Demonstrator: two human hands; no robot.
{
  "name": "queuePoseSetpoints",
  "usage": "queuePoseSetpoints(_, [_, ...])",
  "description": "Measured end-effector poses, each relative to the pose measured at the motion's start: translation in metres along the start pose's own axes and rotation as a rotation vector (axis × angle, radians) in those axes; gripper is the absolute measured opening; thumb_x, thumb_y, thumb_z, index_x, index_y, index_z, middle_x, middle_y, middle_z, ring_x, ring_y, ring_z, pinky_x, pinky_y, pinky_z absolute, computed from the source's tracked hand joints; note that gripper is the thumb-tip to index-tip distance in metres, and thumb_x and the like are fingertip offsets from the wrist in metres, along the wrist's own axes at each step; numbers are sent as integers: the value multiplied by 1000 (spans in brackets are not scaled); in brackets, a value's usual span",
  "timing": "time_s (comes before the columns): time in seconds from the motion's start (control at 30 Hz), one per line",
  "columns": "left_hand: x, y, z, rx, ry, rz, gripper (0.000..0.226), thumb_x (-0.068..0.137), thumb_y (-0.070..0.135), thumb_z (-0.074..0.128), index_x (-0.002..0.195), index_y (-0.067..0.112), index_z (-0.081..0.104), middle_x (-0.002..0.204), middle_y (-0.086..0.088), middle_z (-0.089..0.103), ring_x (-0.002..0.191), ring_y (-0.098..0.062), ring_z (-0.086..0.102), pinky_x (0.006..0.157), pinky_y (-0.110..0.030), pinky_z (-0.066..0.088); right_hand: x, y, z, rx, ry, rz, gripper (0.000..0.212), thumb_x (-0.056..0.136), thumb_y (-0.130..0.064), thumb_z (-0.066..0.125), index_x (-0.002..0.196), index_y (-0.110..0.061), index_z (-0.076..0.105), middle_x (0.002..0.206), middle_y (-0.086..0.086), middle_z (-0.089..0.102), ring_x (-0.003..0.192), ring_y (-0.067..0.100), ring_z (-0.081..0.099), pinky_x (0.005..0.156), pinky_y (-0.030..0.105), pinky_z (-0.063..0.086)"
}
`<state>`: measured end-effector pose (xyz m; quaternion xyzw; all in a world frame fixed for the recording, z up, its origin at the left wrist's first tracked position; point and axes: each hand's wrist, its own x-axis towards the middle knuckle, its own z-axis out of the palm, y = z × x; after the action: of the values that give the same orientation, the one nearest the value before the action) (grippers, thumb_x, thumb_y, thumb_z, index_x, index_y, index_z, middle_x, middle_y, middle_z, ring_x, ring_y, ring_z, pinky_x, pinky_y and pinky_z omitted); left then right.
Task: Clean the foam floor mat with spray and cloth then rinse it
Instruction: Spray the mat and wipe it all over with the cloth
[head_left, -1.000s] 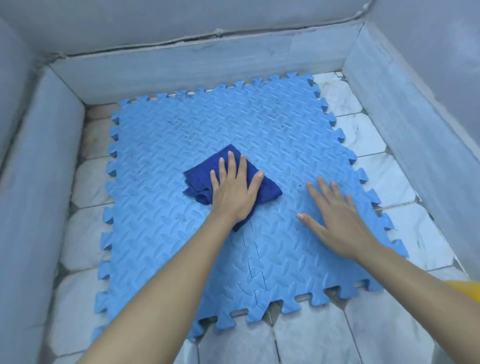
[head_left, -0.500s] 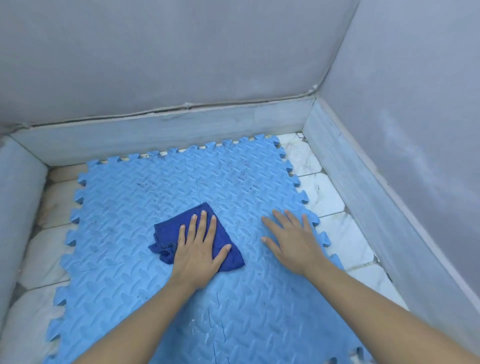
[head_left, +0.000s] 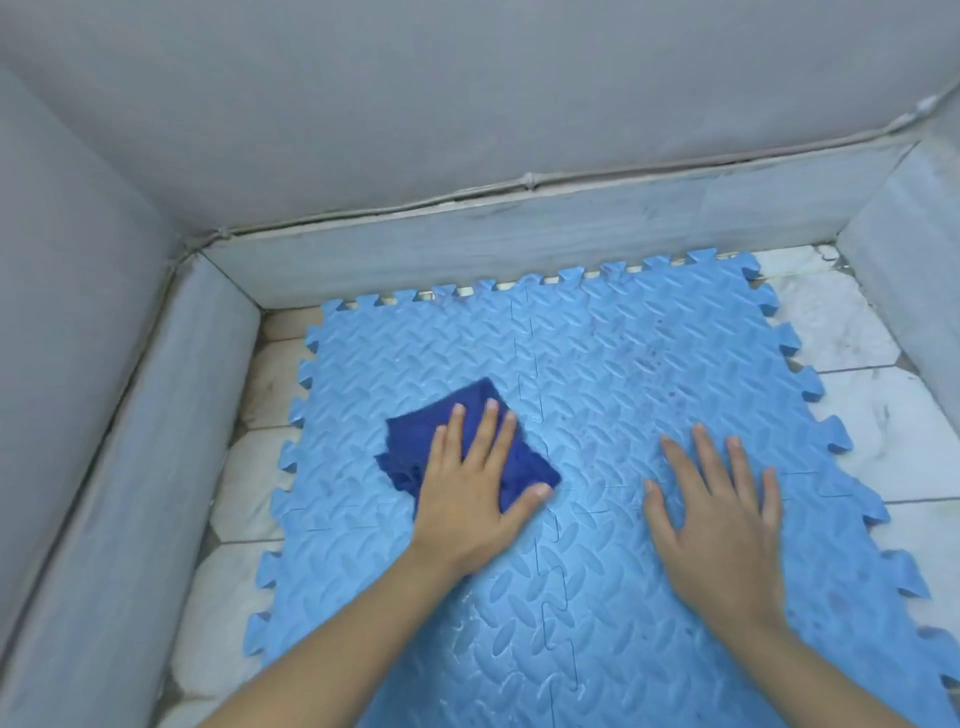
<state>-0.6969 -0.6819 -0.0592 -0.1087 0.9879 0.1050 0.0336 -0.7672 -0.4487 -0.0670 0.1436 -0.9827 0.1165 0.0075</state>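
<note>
Pressing flat on the dark blue cloth (head_left: 457, 447), the left hand (head_left: 470, 491) lies with fingers straight and spread, palm down, thumb out to the right along the cloth's near corner. No curl round the fabric: the hand bears on it from above, nothing pinched. Cloth is folded, bunched at its left side, and shows beyond the fingertips and on both sides of the hand.

Under the cloth and hand lies the light blue foam floor mat (head_left: 597, 374), made of interlocking tiles with toothed edges and a raised leaf-like pattern. A seam between tiles runs just right of the left hand, from the far edge toward the person.

Right hand (head_left: 722, 514) rests well to the right of the cloth, apart from it, palm down directly on the mat, fingers straight and fanned, holding nothing. Faint dark specks mark the mat beyond this hand.

Mat sits on pale marble-like floor tiles (head_left: 872, 415), which show on both sides of it. A low grey skirting (head_left: 519, 244) meets the mat's far edge; another runs along the left. Grey walls (head_left: 415, 104) rise above.
</note>
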Motion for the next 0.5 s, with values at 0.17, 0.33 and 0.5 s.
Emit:
queuePoseSetpoints(0.17, [33, -7, -4, 12, -49, 250, 65, 94, 63, 17, 152, 36, 15, 161, 12, 5, 149, -15, -2, 120, -40, 1, 1, -2, -1, 49, 10, 14, 59, 91, -50, 34, 141, -25, 51, 154, 5, 41, 147, 30, 28, 119, 52, 12])
queuePoseSetpoints(0.33, [111, -101, -27, 20, 4, -299, 63, 97, 59, 15, 154, 32, 10, 162, 4, 0, 149, -22, 0, 119, -44, 2, -1, 1, 0, 52, 12, 14, 58, 91, -51, 34, 142, -27, 49, 156, 3, 39, 148, 28, 25, 119, 51, 10])
queuePoseSetpoints(0.5, [91, -139, -32, -32, -7, -464, 56, 102, 46, 13, 154, 27, 7, 162, 0, -1, 148, -29, -3, 119, -47, 2, 1, 0, 1, 43, 37, 8, 57, 92, -50, 34, 140, -23, 51, 155, 4, 41, 146, 30, 28, 119, 51, 11])
